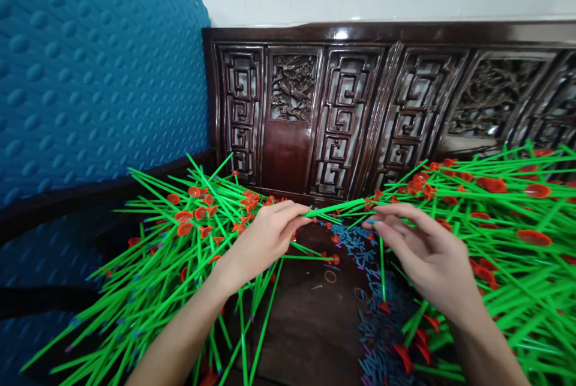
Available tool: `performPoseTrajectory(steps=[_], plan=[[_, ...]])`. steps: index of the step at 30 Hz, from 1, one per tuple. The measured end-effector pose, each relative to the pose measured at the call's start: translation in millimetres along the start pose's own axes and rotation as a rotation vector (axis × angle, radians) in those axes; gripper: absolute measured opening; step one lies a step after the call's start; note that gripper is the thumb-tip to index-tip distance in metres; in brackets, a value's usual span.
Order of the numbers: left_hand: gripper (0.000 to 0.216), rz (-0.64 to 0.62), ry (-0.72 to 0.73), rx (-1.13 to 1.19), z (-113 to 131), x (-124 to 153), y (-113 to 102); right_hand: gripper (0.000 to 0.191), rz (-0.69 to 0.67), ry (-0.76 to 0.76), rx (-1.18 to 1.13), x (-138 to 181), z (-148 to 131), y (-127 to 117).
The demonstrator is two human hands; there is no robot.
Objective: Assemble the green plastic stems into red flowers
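My left hand [265,239] is closed in a pinch on the end of a green plastic stick [339,206] that points to the right. My right hand [420,251] hovers just right of it, fingers bent and close together near the stick's tip, perhaps pinching a small blue piece; I cannot make out what. Below the hands lies a heap of small blue tube pieces [360,242]. A pile of green sticks with orange cups [180,242] spreads to the left. Another pile of green sticks [508,224] lies on the right.
A dark carved wooden backrest [342,110] stands behind the piles. A blue dimpled foam mat [90,74] leans at the left. A bare patch of the dark wooden seat [315,320] shows between my forearms, with a couple of rubber bands [330,277] on it.
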State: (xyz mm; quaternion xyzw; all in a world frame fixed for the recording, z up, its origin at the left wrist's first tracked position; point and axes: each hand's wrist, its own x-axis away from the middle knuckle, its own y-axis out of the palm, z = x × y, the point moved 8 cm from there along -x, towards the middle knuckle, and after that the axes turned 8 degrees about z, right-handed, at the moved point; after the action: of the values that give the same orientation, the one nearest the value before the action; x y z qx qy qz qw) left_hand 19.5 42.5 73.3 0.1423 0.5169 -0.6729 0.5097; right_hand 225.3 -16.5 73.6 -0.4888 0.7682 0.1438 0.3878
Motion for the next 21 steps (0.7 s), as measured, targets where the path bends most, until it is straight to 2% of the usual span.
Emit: performPoseTrajectory(steps=[2,5,14,17,21], plan=[[0.027,-0.005,0.029,0.009,-1,1,3,0.012,0.126,-0.04,-0.066,2,-18,-9],[0.03,-0.005,0.057,0.013,0,3,5,0.011,0.191,-0.038,-0.131,4,-25,-11],[0.03,-0.011,0.126,-0.06,7,4,7,0.005,0.159,0.004,-0.234,3,-18,-1],[0.03,-0.019,0.144,-0.062,7,5,7,0.008,0.176,-0.079,-0.141,6,-25,-2],[0.035,-0.016,0.198,-0.147,10,6,6,0.015,0.127,-0.18,0.042,10,-31,-2]])
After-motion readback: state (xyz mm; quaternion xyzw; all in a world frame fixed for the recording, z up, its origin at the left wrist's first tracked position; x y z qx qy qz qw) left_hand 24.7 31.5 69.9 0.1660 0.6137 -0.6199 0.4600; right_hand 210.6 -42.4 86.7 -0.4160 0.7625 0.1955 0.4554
